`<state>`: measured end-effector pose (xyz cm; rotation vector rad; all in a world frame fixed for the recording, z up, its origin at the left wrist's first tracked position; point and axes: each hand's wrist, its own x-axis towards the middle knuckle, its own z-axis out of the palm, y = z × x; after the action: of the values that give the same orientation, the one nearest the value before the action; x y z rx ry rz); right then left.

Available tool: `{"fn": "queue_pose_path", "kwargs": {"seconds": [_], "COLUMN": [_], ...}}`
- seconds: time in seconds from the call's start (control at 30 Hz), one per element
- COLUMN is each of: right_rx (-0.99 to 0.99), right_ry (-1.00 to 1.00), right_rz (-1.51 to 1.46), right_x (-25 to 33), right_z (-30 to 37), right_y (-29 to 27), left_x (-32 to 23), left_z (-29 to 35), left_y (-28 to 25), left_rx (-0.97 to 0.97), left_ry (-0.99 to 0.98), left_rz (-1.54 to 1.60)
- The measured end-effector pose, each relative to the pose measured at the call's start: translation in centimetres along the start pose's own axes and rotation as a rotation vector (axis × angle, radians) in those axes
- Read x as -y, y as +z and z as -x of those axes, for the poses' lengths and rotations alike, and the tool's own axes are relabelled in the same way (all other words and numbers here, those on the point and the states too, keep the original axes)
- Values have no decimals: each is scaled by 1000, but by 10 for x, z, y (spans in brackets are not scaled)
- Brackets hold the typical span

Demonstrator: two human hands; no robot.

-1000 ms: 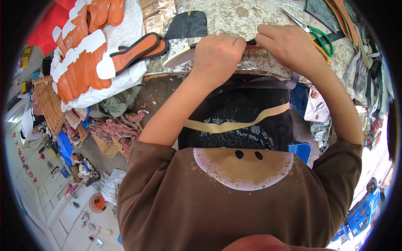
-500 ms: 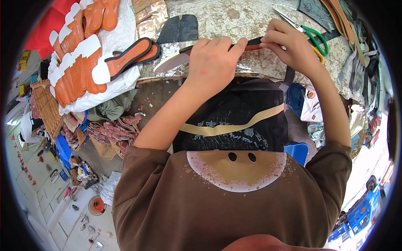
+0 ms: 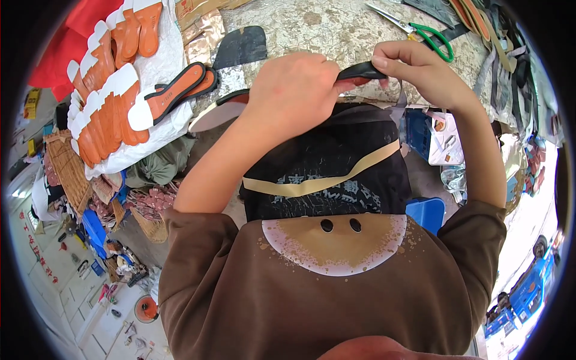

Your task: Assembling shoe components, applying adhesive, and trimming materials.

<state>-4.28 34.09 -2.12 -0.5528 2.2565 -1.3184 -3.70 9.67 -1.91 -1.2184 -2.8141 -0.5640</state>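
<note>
My left hand [image 3: 295, 87] is closed around the middle of an orange shoe insole, its back toward me. The insole's white toe end [image 3: 215, 116] sticks out to the left of the fist, and its heel, edged with a black strip [image 3: 360, 72], shows on the right. My right hand [image 3: 423, 71] pinches the black edging at the heel between thumb and fingers. A dark strip hangs below that pinch. To the left, two black-edged orange insoles [image 3: 178, 90] with white toes lie overlapped.
Rows of orange insoles [image 3: 114, 120] rest on white sheeting at the left. Green-handled scissors [image 3: 429, 37] lie on the worn worktable [image 3: 312, 30], near a black flat piece [image 3: 241, 47]. Strips hang at the right edge. A black apron with a beige strap [image 3: 324, 183] covers my lap.
Both hands have come slightly nearer to me with the insole. My left hand now wraps more tightly around it, and the heel has tilted to show its black edge.
</note>
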Motion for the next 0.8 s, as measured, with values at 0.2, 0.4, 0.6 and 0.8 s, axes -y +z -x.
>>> {"fn": "queue_pose_path", "kwargs": {"seconds": [0.2,0.4,0.6,0.8], "right_rx": [-118,-292,-441,-684], "right_ry": [21,-54,-102,-152], "right_rz": [-244,-289,-383,-542], "right_x": [33,42,33,60], "right_z": [22,34,37,30], "right_y": [34,55,76,96], "left_x": [-6,-6,2,-16], "left_z": [29,54,76,75], "left_y": [-37,-56,-49,-47], "left_rx": [-6,-14,-171,-454], "left_ry": [23,-86,-233,-341], "left_rz": [127,292,602,1094]}}
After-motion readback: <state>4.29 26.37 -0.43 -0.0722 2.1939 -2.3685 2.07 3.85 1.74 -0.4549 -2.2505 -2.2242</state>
